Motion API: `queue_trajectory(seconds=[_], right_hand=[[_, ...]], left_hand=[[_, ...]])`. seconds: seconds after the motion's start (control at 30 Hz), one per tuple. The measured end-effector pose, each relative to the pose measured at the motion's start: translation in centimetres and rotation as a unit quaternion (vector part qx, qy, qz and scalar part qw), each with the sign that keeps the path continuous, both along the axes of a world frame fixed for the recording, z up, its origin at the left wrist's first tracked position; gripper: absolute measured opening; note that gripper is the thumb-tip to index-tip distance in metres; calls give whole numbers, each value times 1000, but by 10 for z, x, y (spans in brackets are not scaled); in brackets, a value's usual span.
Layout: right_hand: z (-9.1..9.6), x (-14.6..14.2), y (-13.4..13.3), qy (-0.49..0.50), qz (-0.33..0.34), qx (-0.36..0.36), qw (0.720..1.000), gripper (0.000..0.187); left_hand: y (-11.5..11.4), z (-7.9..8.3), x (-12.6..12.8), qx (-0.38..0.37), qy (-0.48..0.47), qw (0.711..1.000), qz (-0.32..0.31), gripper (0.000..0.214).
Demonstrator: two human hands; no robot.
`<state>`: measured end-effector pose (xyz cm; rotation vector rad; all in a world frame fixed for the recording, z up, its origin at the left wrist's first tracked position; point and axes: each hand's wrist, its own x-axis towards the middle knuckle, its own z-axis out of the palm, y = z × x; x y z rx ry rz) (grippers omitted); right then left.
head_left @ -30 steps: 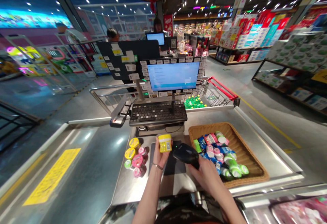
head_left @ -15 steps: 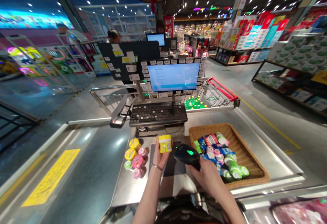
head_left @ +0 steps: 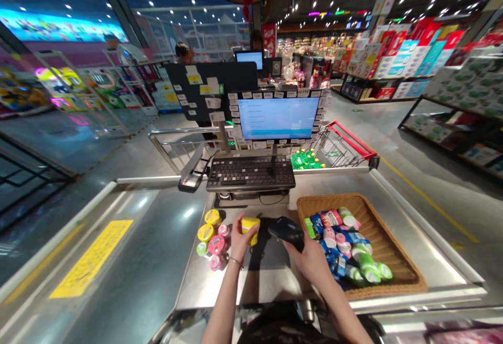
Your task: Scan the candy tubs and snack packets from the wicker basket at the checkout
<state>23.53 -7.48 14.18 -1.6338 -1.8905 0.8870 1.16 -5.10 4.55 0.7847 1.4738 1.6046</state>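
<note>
Swung toward clustered jars (head_left: pixel 216 244), the yellow tub (head_left: pixel 249 223) tilts over the desk (head_left: pixel 200 290), your left hand's (head_left: pixel 238 243) fingers pinching it; your right hand's (head_left: pixel 313 263) fingers wrap the scanner (head_left: pixel 286 230), apparently for aiming.

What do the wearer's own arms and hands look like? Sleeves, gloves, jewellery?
Both forearms are bare as far as they show; no sleeves in frame. The left hand and right hand are ungloved. A thin, silvery bracelet circles the left wrist; none shows on the right. Rings: too small to tell.
</note>
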Motion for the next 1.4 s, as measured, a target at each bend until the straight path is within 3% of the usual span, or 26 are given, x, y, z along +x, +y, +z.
queue_trajectory(seconds=[0.1, 0.23, 0.3, 0.4, 0.57, 0.8, 0.9, 1.03, 1.17, 1.3, 1.4], right_hand=[[-17, -15, 4, 26, -10, -20, 999, 38], [-36, -32, 4, 5, 5, -68, 998, 43], [-43, -37, 4, 5, 12, -70, 997, 45], [-48, -41, 3, 20, 23, -64, 998, 41], [-47, -39, 6, -5, 24, -63, 998, 28], [-35, -25, 7, 4, -7, -53, 999, 30], [-35, -15, 8, 36, -30, -42, 998, 33], [-32, 2, 9, 76, -71, -24, 994, 36], [-19, 24, 5, 118, -124, -17, 985, 40], [-9, 53, 1, 135, -185, 7, 973, 45], [-10, 77, 0, 136, -242, 36, 960, 53]], left_hand=[[-16, -23, -24, -59, 253, 965, 23, 74], [-41, -49, -47, -204, 518, 830, 18, 72], [-50, -57, -53, -244, 588, 771, 2, 70], [-55, -65, -59, -274, 646, 712, -9, 64], [-47, -70, -68, -301, 683, 666, 3, 59], [-30, -56, -72, -310, 684, 660, -7, 59], [-19, -40, -54, -280, 664, 693, -15, 58], [5, -11, -11, -150, 609, 777, -54, 50], [36, 18, 44, -15, 492, 862, -118, 45], [67, 39, 100, 62, 379, 899, -210, 40], [92, 40, 142, 97, 278, 904, -310, 42]])
